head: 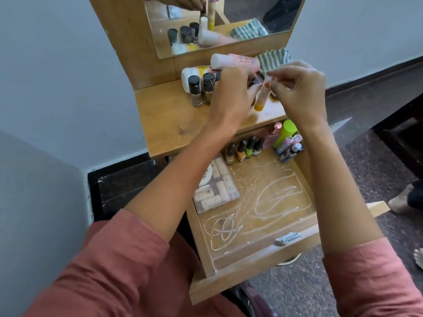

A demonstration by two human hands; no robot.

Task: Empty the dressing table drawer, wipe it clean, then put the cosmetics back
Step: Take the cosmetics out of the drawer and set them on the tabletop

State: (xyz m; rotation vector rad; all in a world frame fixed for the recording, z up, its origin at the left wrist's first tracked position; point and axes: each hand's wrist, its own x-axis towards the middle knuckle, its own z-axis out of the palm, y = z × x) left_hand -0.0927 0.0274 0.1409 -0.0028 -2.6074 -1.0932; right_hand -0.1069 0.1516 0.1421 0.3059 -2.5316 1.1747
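Observation:
The wooden drawer (pixel 256 250) stands pulled open below the dressing table top (pixel 169 120). Inside it, a clear case of small tubes (pixel 217 188) lies at the left, several nail polish bottles (pixel 245 148) line the back, and a green bottle (pixel 286 131) with small tubes fills the back right corner. Above the table top, my right hand (pixel 299 94) pinches the top of a slim yellow-tipped tube (pixel 261 99). My left hand (pixel 231 92) is closed around a small dark bottle (pixel 255 81) beside that tube. More bottles (pixel 201 90) stand on the top.
A white and pink tube (pixel 235 61) lies on its side near the mirror (pixel 219 24), next to a striped cloth (pixel 274 58). The drawer floor carries a clear liner with swirled marks (pixel 263 197). A person's bare foot (pixel 400 200) is at the right, on the dark floor.

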